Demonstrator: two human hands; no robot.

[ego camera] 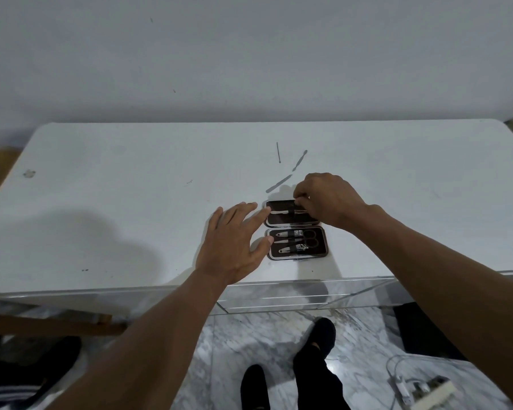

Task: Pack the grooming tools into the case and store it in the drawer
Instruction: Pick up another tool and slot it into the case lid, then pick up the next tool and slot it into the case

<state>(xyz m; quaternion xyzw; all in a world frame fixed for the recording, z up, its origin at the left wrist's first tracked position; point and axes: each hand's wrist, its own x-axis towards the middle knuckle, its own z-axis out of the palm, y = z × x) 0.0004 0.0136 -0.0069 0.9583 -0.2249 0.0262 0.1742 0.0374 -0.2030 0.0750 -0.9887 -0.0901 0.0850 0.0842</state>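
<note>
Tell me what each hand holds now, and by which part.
The right hand pinches the slim silver metal tool, strapped in the open dark case, by its right end. The left hand holds nothing.

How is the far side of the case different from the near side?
The near side holds three tools, clippers and scissors; the far side holds one thin tool. The right hand pinches the thin tool in the far side, nothing in the near side. Both are dark inside, silver-rimmed.

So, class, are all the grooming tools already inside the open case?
No: three slim metal tools lie loose on the white table just beyond the case.
</note>
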